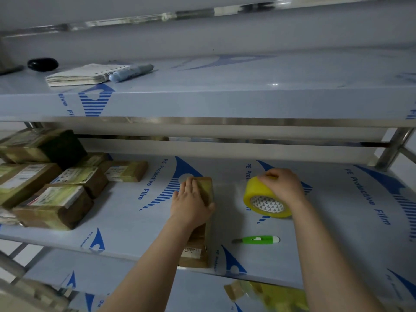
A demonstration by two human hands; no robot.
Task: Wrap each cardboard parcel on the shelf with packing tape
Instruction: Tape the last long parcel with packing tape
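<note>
A cardboard parcel (203, 212) is pressed flat under the open left hand (190, 202), while the tape roll (264, 198) is gripped by the right hand (282, 184) on the shelf (139, 224).

The left hand (191, 202) lies flat on a long cardboard parcel (198, 242), and with its forearm hides much of the parcel's top. The right hand (282, 184) covers the upper far side of the yellow tape roll (265, 199). The stack of parcels (45, 188) runs off the left edge; its labels are too small to read. Yellowish crumpled material (270, 296) on the lowest shelf is blurred and cut by the bottom edge.
</note>
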